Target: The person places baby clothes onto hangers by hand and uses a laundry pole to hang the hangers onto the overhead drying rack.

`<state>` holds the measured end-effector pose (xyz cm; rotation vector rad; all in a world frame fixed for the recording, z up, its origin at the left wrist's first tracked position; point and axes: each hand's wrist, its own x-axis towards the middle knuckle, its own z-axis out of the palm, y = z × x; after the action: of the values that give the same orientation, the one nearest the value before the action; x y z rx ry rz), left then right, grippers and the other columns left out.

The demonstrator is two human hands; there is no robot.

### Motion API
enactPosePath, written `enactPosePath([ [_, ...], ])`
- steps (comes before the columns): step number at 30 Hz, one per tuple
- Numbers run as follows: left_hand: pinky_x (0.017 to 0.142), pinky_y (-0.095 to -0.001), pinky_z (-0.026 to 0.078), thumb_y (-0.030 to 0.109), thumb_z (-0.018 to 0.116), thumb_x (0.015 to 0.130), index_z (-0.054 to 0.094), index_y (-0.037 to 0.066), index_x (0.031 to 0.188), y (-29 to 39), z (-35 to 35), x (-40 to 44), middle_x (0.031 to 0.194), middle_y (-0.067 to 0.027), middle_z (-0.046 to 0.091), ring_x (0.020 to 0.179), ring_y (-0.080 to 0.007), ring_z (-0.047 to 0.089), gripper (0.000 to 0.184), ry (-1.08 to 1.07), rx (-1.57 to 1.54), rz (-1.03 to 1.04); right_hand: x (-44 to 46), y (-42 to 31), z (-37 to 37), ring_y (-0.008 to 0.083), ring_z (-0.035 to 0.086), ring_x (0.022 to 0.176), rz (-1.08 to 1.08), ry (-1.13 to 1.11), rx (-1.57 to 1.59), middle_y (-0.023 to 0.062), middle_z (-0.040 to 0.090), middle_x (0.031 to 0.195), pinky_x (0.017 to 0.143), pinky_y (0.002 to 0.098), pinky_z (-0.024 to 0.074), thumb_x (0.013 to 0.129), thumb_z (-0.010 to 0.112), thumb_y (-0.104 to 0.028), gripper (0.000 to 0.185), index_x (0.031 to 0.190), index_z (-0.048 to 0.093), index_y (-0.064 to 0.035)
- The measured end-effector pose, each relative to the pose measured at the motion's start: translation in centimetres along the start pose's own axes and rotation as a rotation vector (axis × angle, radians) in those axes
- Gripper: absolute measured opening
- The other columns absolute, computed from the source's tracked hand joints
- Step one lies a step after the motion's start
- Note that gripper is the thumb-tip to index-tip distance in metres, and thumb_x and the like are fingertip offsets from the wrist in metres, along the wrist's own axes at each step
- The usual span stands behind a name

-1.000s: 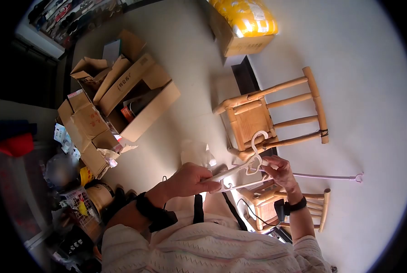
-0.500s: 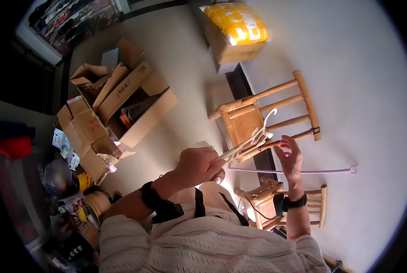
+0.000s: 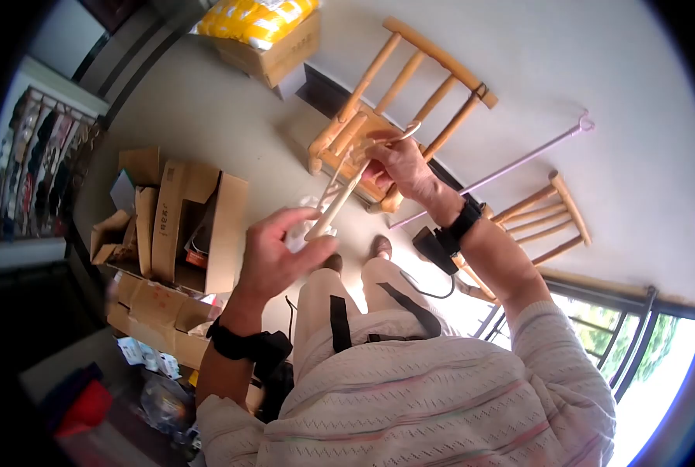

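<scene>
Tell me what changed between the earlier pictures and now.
The right hand, free half a second ago, has taken hold of the white clothes hanger near its hook. The left hand has loosened its grip and opened at the hanger's other end; whether it still touches is unclear. The view has turned. The bamboo chairs, purple pole and cardboard boxes stay put.

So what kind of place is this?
Probably a room in someone's home, though I can't be sure. It has wooden chairs, open boxes and what look like rows of shoes.
</scene>
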<state>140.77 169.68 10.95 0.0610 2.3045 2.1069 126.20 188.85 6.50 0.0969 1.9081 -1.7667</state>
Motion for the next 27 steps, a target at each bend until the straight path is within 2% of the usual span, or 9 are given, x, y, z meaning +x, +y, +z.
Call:
enactPosePath([
  [1,0.066,-0.026,0.048,0.016,0.069,0.077,0.056,-0.003,0.106,-0.1,-0.7,0.1,0.091,-0.0092,0.062,0.084,-0.0131,0.06,0.037,0.002,-0.25,-0.073,-0.3,-0.5,-1.1,0.0171,0.064,0.063,-0.049,-0.025,-0.001,0.0113,0.061,0.077,0.046,0.023,0.0507,0.082,0.054,-0.008,0.044,0.121,0.039,0.0046],
  [3,0.079,-0.0258,0.042,0.016,0.065,0.079,0.051,-0.002,0.116,1.5,-1.8,0.3,0.096,-0.0077,0.058,0.092,-0.0128,0.052,0.043,-0.016,-0.317,-0.185,-1.2,-0.6,-3.0,0.0178,0.065,0.072,-0.203,-0.013,0.042,0.0124,0.06,0.084,0.054,0.0244,0.0532,0.084,0.056,-0.012,0.051,0.127,0.032,0.0022],
  [5,0.079,-0.0249,0.04,0.014,0.062,0.078,0.051,-0.001,0.115,1.3,-2.1,0.9,0.092,-0.0078,0.057,0.091,-0.0131,0.051,0.041,-0.05,-0.337,-0.128,-2.2,-1.1,-4.4,0.019,0.064,0.078,-0.276,-0.001,0.059,0.0139,0.06,0.089,0.059,0.0259,0.0543,0.086,0.058,-0.017,0.058,0.131,0.026,-0.0007],
  [10,0.075,-0.0247,0.041,0.005,0.056,0.074,0.054,-0.001,0.112,2.9,-0.9,2.0,0.091,-0.0091,0.057,0.085,-0.0142,0.052,0.038,-0.066,-0.393,-0.148,-4.8,-2.7,-5.0,0.0146,0.062,0.085,-0.397,-0.118,0.368,0.0047,0.062,0.098,0.07,0.028,0.052,0.086,0.058,-0.024,0.029,0.11,0.055,-0.0065],
  [14,0.07,-0.0241,0.042,-0.001,0.052,0.072,0.054,0.0,0.108,4.1,0.3,2.3,0.089,-0.01,0.056,0.079,-0.0129,0.052,0.036,-0.042,-0.434,-0.181,-6.1,-3.7,-5.1,0.0144,0.061,0.087,-0.412,-0.254,0.718,0.0042,0.061,0.103,0.071,0.0248,0.0498,0.089,0.054,-0.022,0.028,0.113,0.054,-0.0081],
  [19,0.07,-0.0244,0.042,-0.004,0.052,0.072,0.053,0.001,0.107,5.3,1.4,2.5,0.09,-0.0115,0.056,0.079,-0.0139,0.051,0.035,-0.067,-0.456,-0.162,-6.0,-4.2,-3.9,0.0219,0.059,0.095,-0.48,-0.439,0.903,0.0109,0.058,0.11,0.079,0.0325,0.0486,0.088,0.055,-0.016,0.031,0.116,0.05,-0.0061],
  [21,0.071,-0.024,0.041,-0.003,0.052,0.073,0.052,0.002,0.107,5.6,1.1,2.8,0.092,-0.012,0.055,0.081,-0.0143,0.05,0.035,-0.072,-0.432,-0.091,-5.9,-2.7,-3.6,0.0239,0.057,0.099,-0.429,-0.531,0.936,0.0117,0.056,0.11,0.084,0.0366,0.0457,0.088,0.054,-0.018,0.033,0.117,0.046,-0.0038],
  [25,0.075,-0.0241,0.042,-0.004,0.051,0.075,0.052,0.003,0.108,6.4,0.2,3.3,0.094,-0.0118,0.055,0.086,-0.0145,0.051,0.034,0.013,-0.452,-0.02,-5.9,-0.8,-4.8,0.0222,0.061,0.093,-0.396,-0.581,0.822,0.0138,0.061,0.102,0.078,0.0302,0.0491,0.087,0.056,-0.016,0.022,0.105,0.057,-0.0051],
  [27,0.092,-0.0329,0.041,-0.007,0.047,0.074,0.05,0.0,0.115,5.5,-1.3,3.7,0.108,-0.0163,0.056,0.102,-0.0225,0.054,0.041,-0.051,-0.554,0.025,-5.7,-1.5,-5.7,0.0198,0.061,0.09,-0.463,-0.555,0.638,0.0125,0.063,0.098,0.077,0.029,0.0493,0.086,0.058,-0.016,0.02,0.102,0.059,-0.004],
])
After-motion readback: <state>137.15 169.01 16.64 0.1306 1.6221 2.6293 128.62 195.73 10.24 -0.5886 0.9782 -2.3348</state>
